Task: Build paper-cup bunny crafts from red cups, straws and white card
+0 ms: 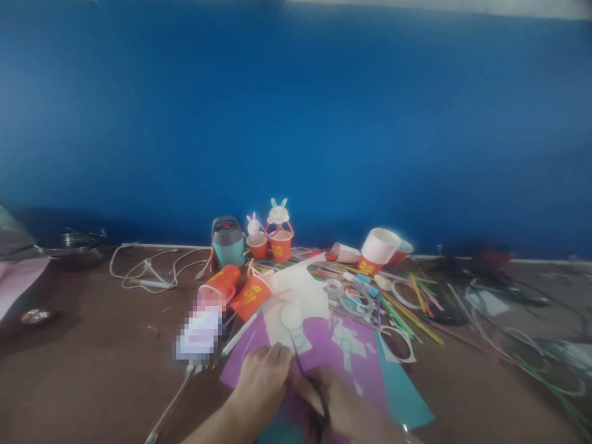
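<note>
My right hand (335,394) grips the dark handles of a pair of scissors (320,394), whose blades point away from me over the paper. Close beside them, my left hand (266,373) is closed with its fingers curled; what lies in them is hidden. Just beyond my hands is a white paper piece (301,343) with a drawn outline. Purple paper (370,361) lies beneath, on top of a teal sheet (409,404). To the right rests a cut white paper figure (346,345) with teal lines. A larger white sheet (303,287) spreads farther back.
Orange paper cups (252,297) and a pixelated object (198,336) are at left. Behind stand a teal-and-grey container (228,242), cups with rabbit figures (280,245) and stacked cups (377,250). Tape rolls (356,301) and coloured sticks (419,324) crowd the right. A blue wall (296,123) closes the back.
</note>
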`<state>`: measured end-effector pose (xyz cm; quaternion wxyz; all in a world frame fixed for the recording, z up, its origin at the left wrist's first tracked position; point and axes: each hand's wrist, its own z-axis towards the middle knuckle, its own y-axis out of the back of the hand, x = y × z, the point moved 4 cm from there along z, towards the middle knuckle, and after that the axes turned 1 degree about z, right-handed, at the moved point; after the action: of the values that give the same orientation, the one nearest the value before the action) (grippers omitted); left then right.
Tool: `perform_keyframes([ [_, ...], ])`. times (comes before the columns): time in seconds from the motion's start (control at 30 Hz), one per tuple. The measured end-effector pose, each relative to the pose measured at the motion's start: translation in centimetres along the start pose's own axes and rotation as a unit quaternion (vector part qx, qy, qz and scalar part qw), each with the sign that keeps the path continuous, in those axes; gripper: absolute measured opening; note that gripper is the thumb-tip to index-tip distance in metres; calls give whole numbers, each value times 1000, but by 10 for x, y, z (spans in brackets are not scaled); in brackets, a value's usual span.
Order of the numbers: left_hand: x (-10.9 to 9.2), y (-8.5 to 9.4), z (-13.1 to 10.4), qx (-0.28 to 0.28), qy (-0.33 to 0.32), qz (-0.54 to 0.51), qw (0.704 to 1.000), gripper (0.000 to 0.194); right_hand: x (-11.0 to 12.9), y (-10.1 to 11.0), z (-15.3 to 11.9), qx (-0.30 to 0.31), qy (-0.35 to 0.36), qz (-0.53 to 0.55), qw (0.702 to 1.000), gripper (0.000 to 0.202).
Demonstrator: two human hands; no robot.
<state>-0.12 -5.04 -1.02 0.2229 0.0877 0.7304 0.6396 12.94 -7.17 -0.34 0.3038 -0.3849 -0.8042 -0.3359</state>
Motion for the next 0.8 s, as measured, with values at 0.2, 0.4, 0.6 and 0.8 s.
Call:
perform_keyframes([
  [0.2,0,-2,2,-1,-7,10,1000,15,-19,-13,10,12,25,41,999,58],
  [0.4,-1,-3,2,8,-13,-3,1000,16,-14,-7,12,-3,40,57,998,61],
  [0.6,2,-4,4,-27,-6,7,1000,15,-8,-11,13,-3,27,58,998,58],
  [0.8,7,-2,4,-117,30,-11,993,15,-10,26,-11,95,58,-11,994,33],
])
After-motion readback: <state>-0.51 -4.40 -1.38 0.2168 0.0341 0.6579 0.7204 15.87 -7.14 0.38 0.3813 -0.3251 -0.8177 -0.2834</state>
